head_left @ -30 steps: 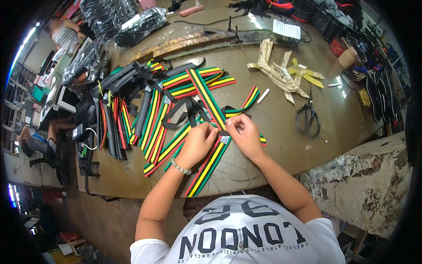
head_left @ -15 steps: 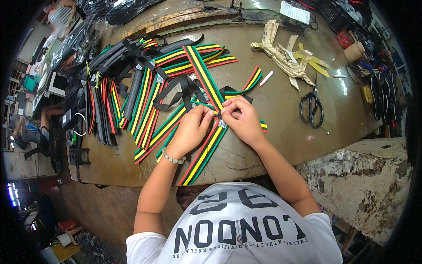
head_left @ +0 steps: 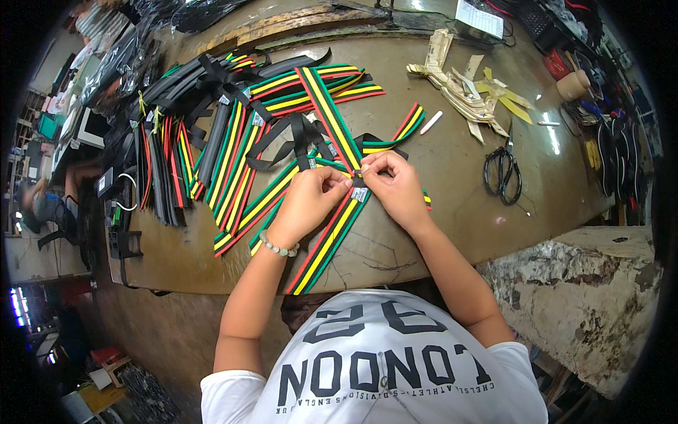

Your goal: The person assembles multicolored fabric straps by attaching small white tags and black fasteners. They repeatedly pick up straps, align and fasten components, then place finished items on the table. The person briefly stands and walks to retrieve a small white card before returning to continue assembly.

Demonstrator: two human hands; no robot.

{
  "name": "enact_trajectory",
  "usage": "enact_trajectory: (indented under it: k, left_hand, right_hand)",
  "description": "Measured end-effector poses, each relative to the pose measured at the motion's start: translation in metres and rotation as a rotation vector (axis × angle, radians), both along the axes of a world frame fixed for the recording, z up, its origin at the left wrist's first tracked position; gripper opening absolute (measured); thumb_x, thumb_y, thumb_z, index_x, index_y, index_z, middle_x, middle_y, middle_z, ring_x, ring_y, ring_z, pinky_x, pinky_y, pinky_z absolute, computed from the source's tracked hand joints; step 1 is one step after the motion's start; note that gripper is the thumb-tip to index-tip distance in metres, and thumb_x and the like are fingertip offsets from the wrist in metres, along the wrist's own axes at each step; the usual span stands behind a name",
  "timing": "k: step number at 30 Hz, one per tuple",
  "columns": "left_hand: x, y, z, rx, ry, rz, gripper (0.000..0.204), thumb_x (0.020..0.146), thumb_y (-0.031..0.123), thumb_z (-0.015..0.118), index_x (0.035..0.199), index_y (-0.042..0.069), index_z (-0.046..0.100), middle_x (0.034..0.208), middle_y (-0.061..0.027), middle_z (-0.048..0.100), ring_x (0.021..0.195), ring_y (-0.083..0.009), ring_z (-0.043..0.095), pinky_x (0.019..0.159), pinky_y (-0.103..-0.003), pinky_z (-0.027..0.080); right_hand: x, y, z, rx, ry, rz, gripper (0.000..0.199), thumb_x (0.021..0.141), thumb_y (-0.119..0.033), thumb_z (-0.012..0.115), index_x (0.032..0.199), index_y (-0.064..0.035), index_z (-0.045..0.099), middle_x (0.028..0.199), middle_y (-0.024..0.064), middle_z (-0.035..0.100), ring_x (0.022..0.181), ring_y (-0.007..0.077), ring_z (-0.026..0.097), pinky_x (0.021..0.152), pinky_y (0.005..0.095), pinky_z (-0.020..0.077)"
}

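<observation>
- I see a small pale label tag [head_left: 359, 193] on the striped strap [head_left: 326, 244], just under the fingertips of both hands.
- More small pale tags [head_left: 258, 120] sit on the straps fanned across the left of the brown worktable [head_left: 452, 184].
- A white printed sheet [head_left: 479, 17] lies at the far edge; a round tan roll [head_left: 572, 85] stands at the right.
- My left hand [head_left: 308, 201] and right hand [head_left: 395, 187] are close together, fingertips pinching the red, yellow and green strap where the black straps [head_left: 296, 138] cross it.
- The strap runs from between the hands down to the near table edge.
- Black scissors [head_left: 502, 172] lie to the right, well apart.
- Whether the thumbs touch, I cannot tell.
</observation>
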State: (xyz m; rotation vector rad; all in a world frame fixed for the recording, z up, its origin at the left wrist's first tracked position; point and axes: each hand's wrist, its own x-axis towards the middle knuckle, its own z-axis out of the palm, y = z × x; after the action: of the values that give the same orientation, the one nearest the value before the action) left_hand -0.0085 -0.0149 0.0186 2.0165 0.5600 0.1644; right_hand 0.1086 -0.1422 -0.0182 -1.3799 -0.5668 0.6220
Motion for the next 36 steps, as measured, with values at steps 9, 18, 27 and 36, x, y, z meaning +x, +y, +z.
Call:
enact_trajectory:
  k: [9,18,27,36]
  left_hand:
    - [-0.003,-0.002,-0.012,0.021,-0.052,0.044,0.021,0.090,0.015,0.060,0.087,-0.007,0.061,0.071,-0.0154,0.062,0.061,-0.0217,0.057,0.058,-0.033,0.045]
    - [-0.007,-0.001,-0.009,-0.110,-0.032,0.081,0.024,0.088,0.018,0.065,0.087,-0.006,0.065,0.067,-0.0122,0.064,0.057,-0.0155,0.058,0.055,-0.031,0.046]
    - [-0.009,-0.003,-0.008,-0.133,0.058,0.068,0.024,0.087,0.020,0.069,0.087,-0.004,0.067,0.067,-0.0057,0.064,0.057,-0.0076,0.055,0.051,-0.025,0.043]
    - [-0.010,0.000,-0.008,-0.261,-0.086,0.128,0.019,0.087,0.015,0.067,0.089,-0.004,0.065,0.065,-0.0060,0.062,0.056,-0.0070,0.056,0.050,-0.023,0.043]
  right_hand:
    - [-0.003,0.004,0.002,-0.070,-0.170,-0.005,0.012,0.079,-0.001,0.068,0.076,0.0041,0.058,0.099,0.0122,0.057,0.088,0.0167,0.062,0.077,0.0291,0.0564]
    - [0.008,-0.003,0.006,-0.107,0.029,0.093,0.008,0.084,-0.006,0.067,0.081,0.0007,0.063,0.104,0.0108,0.060,0.097,0.0130,0.057,0.087,0.0266,0.0448]
    - [0.009,-0.008,0.000,-0.022,-0.054,0.190,0.010,0.082,0.004,0.066,0.076,0.0027,0.058,0.112,0.0129,0.052,0.102,0.0155,0.057,0.091,0.0273,0.0504]
    - [0.006,-0.007,0.006,-0.084,-0.100,0.148,0.009,0.087,-0.002,0.063,0.081,0.0036,0.059,0.110,0.0137,0.056,0.098,0.0161,0.061,0.091,0.0264,0.0512]
